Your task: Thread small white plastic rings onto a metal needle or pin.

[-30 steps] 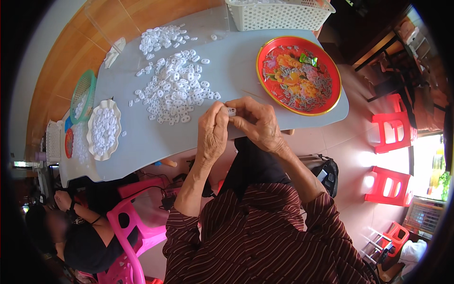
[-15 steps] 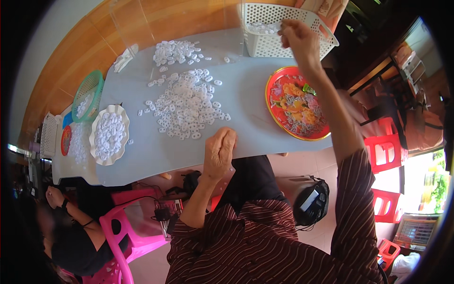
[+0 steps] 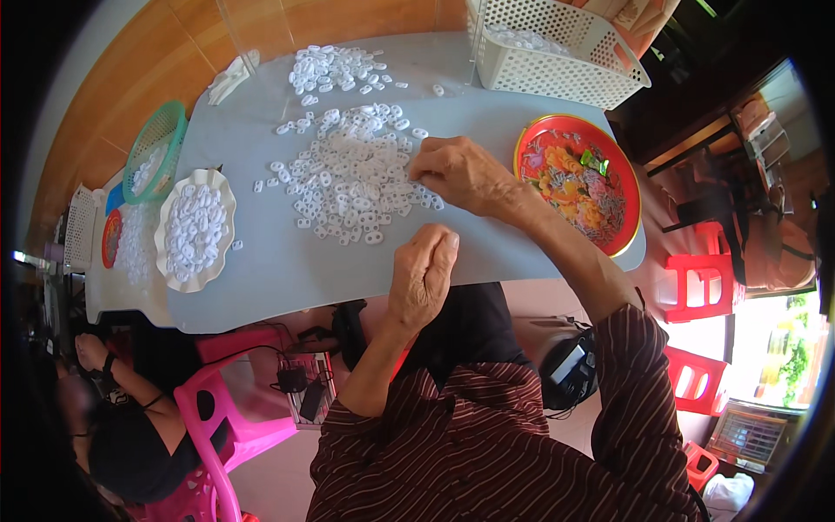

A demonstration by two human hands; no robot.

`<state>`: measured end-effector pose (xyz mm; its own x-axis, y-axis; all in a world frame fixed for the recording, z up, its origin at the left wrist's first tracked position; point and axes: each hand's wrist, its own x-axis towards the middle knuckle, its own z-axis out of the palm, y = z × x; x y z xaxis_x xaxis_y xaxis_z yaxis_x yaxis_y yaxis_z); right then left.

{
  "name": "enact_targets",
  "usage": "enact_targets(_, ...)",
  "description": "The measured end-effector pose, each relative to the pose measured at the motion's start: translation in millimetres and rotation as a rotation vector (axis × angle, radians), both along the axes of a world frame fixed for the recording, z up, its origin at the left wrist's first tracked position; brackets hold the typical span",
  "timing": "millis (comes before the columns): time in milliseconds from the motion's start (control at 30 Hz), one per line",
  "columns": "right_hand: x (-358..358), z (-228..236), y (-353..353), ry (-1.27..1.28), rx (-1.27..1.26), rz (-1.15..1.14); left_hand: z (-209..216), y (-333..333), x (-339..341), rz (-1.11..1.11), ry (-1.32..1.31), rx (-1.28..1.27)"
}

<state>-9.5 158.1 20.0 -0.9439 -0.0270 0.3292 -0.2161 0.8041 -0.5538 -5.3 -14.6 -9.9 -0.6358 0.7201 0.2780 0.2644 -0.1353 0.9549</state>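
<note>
My left hand (image 3: pixel 422 274) is curled into a fist above the front edge of the grey table (image 3: pixel 270 300); whatever is inside it stays hidden. At the right side of a loose pile of small white plastic pieces (image 3: pixel 348 183), each with holes, is my right hand (image 3: pixel 461 174). Its fingers are bent together at the pile's edge, and I cannot see what lies between them. To the right of that hand stands a round red flower-patterned tray (image 3: pixel 631 200) with many small metal pins and a green wrapper (image 3: pixel 593 163).
A white perforated basket (image 3: pixel 557 78) holds white pieces at the back right. A smaller heap (image 3: pixel 335 68) lies at the back. To the left are a scalloped dish (image 3: pixel 163 248) of white pieces and a green basket (image 3: pixel 172 143). Another person (image 3: pixel 139 435) sits by a pink chair (image 3: pixel 252 435).
My right hand has come from the white basket down and left to the pile. The left fist has shifted slightly right. The whole view has turned a little.
</note>
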Motion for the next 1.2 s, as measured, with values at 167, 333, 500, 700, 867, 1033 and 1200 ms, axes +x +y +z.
enact_targets(167,9,8,6,-0.142,0.103,-0.094,0,0,1,0.018,0.040,-0.004)
enact_targets(333,4,7,-10,-0.103,0.138,-0.033,0,0,1,0.011,0.014,-0.020)
enact_targets(500,-3,3,-12,-0.168,0.256,-0.086,2,1,2,0.008,0.015,-0.018)
enact_targets(700,-3,10,-14,-0.249,0.216,-0.098,6,-1,3,0.010,0.017,-0.077)
enact_targets(867,19,10,-13,-0.117,0.070,-0.183,-5,-2,2,0.072,0.019,-0.003)
enact_targets(1033,56,25,-16,-0.225,-0.402,-0.179,10,3,3,0.261,-0.093,0.096)
enact_targets(1200,74,13,-18,-0.145,-0.626,-0.185,14,6,1,0.101,-0.119,0.043)
